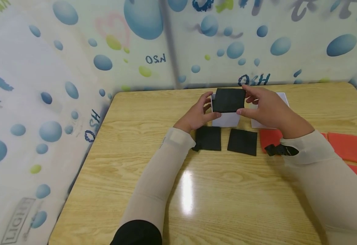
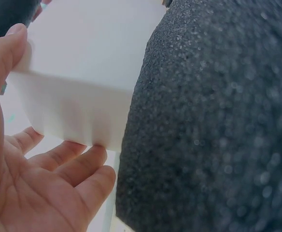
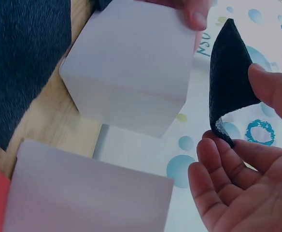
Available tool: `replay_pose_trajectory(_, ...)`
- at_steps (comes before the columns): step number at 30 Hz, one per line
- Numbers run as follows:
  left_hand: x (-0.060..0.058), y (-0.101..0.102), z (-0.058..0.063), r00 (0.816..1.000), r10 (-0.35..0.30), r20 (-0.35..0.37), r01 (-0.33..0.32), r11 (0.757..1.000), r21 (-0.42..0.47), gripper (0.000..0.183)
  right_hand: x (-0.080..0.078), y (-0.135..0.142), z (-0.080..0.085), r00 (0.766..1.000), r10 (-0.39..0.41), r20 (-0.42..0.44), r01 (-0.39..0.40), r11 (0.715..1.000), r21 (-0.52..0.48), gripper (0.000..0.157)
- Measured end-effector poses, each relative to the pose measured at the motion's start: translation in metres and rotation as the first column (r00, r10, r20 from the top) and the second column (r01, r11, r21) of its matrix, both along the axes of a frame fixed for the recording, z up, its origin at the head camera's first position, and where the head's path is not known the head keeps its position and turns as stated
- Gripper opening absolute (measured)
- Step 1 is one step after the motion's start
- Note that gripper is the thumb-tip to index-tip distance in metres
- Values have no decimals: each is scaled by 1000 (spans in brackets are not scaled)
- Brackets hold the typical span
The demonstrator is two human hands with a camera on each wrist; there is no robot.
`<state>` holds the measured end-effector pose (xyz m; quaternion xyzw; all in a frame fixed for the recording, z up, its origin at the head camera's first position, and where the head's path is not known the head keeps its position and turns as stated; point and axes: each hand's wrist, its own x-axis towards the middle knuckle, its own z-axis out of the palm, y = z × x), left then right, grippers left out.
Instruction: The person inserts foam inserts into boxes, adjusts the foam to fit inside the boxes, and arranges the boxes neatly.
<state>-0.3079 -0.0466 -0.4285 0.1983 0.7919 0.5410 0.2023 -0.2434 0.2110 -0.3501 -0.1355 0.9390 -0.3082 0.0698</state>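
A white box (image 1: 225,120) stands near the back of the table. My left hand (image 1: 196,114) grips it, thumb on the near side and fingers at the far side, as the left wrist view shows with the thumb and fingertips on the white walls (image 2: 73,106). Over the box my right hand (image 1: 268,109) pinches a black felt square (image 1: 229,100) by its right edge, between thumb and fingers. The right wrist view shows this square (image 3: 230,72) bent at its lower corner. Two more black felt squares (image 1: 209,137) (image 1: 242,141) lie in front of the box.
A second white box (image 1: 258,124) stands to the right, partly behind the right hand. Several red felt squares (image 1: 348,146) lie at the right, some beneath the right forearm. A patterned curtain (image 1: 196,51) hangs behind the wooden table (image 1: 129,136).
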Motion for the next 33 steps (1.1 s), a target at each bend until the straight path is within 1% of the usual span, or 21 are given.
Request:
replay_pose_trajectory(8,0,-1,-1,1000,-2,-9,2,1000,-5,97,-15,-2,5,998,28,61,-33,996,82,95)
replay_pose_trajectory(15,2,-1,0,1000,3,-2,-3,1000,-15,97,-25,-5,5,995,44,87,-55,989,134,94)
replay_pose_trajectory(24,3,-2,3,1000,-2,14,3,1000,-20,96,-29,-10,9,988,66,139,-90,980,177,94)
replay_pose_trajectory(29,2,-2,2,1000,-4,29,5,1000,-24,97,-31,-13,12,983,86,159,-118,972,203,95)
replay_pose_trajectory(33,1,-2,1,1000,-6,27,7,1000,-26,98,-33,-14,12,979,91,185,-130,969,211,97)
